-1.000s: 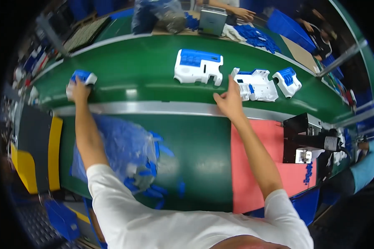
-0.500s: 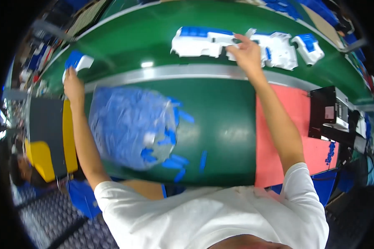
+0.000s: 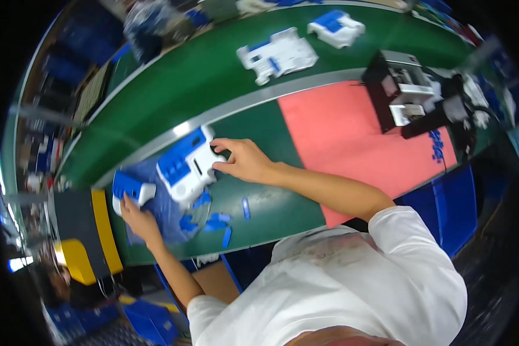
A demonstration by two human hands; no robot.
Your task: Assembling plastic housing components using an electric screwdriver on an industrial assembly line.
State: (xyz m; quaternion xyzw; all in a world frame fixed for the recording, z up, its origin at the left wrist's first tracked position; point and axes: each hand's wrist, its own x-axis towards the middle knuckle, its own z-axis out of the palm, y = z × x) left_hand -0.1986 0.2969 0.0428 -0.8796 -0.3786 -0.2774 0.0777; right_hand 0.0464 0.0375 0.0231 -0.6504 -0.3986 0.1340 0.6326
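Observation:
With its fingers closed on the edge, my left hand [image 3: 137,218] holds a small white plastic housing with a blue top [image 3: 128,183]. My right hand [image 3: 243,159] grips the right edge of a larger white housing with a blue panel [image 3: 184,155], thumb and fingers apart around the rim. Both parts are over a clear bag of blue pieces [image 3: 166,216] on the green bench. Loose blue strips [image 3: 216,222] lie beside the bag, and a single blue strip [image 3: 246,209] lies to their right.
On the far green belt [image 3: 213,63] rest another white housing [image 3: 279,56] and a small blue-topped one [image 3: 335,27]. A pink mat [image 3: 328,132] covers the right of the bench, with a black-and-silver machine [image 3: 398,92] and small blue parts [image 3: 436,147]. A yellow-grey unit [image 3: 81,230] stands left.
Both hands have drawn their housings from the far belt toward me, over the bag. The head view has turned to the right.

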